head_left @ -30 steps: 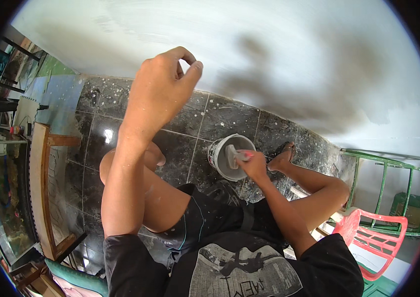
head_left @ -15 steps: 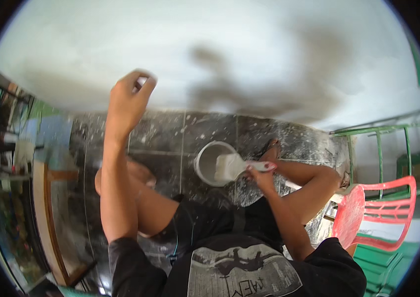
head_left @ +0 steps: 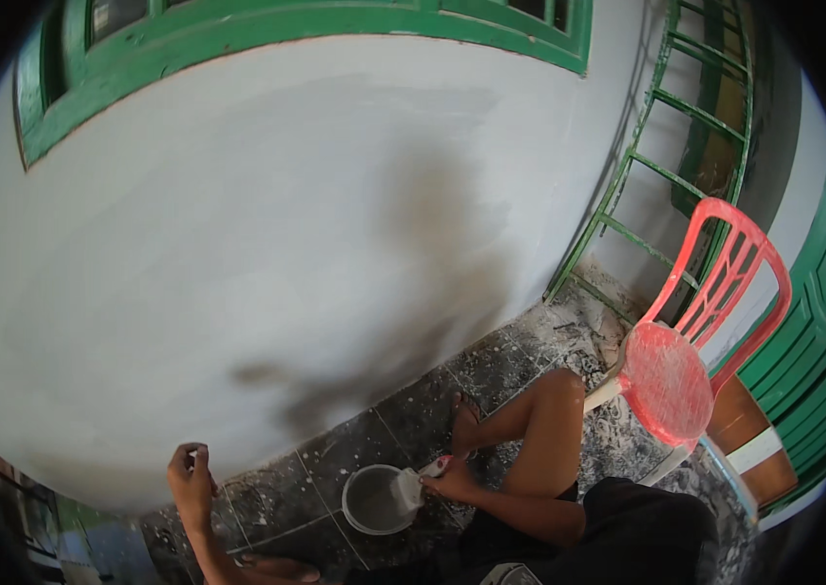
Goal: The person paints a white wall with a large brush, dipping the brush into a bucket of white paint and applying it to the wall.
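My right hand (head_left: 452,483) is closed around the handle of a wide paintbrush (head_left: 406,490). Pale bristles angle down over the right rim of a round white bucket (head_left: 345,497) on the dark floor; whether they touch the bucket is unclear. The bucket's inside looks greyish. My left hand (head_left: 191,478) is raised in front of the wall's lower edge, its fingers curled in toward the thumb. What it holds, if anything, I cannot make out. Facing me is a white wall (head_left: 189,253) with broad greyish patches and my shadow on it.
A red plastic chair (head_left: 666,380) with white smears stands to the right. Behind it a green metal ladder (head_left: 634,156) leans in the corner. A green window frame (head_left: 267,44) runs above the wall. White spatter marks the dark floor tiles (head_left: 354,448).
The view has swung up and to the right, so the window frame and more of the ladder show. The left hand appears lower in view; the right still holds the paintbrush at the bucket.
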The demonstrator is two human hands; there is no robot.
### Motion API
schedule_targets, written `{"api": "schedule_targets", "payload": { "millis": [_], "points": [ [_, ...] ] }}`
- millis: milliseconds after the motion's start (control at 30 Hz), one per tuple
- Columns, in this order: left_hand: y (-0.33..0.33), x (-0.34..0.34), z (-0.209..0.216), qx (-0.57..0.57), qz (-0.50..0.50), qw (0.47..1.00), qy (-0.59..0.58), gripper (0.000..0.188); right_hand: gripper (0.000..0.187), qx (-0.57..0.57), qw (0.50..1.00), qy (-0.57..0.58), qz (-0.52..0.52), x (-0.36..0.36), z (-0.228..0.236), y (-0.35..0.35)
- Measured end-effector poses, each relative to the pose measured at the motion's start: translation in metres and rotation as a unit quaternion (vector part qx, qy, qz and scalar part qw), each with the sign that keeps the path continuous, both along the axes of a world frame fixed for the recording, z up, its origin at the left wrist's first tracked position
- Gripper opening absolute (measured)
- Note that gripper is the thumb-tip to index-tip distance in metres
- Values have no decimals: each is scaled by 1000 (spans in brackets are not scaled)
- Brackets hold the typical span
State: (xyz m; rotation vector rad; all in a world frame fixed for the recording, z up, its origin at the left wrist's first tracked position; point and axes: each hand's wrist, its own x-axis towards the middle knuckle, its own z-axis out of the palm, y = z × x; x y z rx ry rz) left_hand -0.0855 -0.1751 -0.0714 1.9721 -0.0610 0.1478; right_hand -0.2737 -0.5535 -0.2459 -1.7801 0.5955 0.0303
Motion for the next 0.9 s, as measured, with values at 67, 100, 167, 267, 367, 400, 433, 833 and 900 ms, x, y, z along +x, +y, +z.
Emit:
{"api": "schedule_targets", "payload": {
  "millis": [67, 100, 167, 267, 367, 400, 433, 833, 900],
  "points": [
    [3, 3, -2, 11, 6, 1000, 0, 19, 27, -192, 980, -8, 60, 0, 10, -1],
    [1, 4, -3, 6, 1, 1000, 5, 19, 30, -140, 989, 29, 35, 0, 13, -2],
    [-5, 8, -3, 3, -2, 1000, 24, 18, 30, -178, 983, -16, 28, 1, -9, -9],
    [-10, 17, -7, -9, -16, 1000, 12, 20, 30, -152, 988, -27, 6, 1, -28, -14],
    [-15, 20, -5, -12, -22, 999, 25, 21, 29, -137, 990, -28, -1, 7, -38, -22],
    [-17, 21, -5, -25, -21, 999, 28, 22, 29, -186, 981, -55, 10, 8, -37, -24],
    [-19, 21, -5, -21, -27, 999, 28, 22, 26, -91, 995, -32, -28, 7, -35, -24],
    [37, 35, -2, -59, 74, 996, 6, 20, 26, 114, 824, -535, -151, 120, 170, -223],
    [47, 36, -6, -72, 88, 993, 10, 20, 28, 86, 800, -569, -169, 147, 207, -264]
  ]
}}
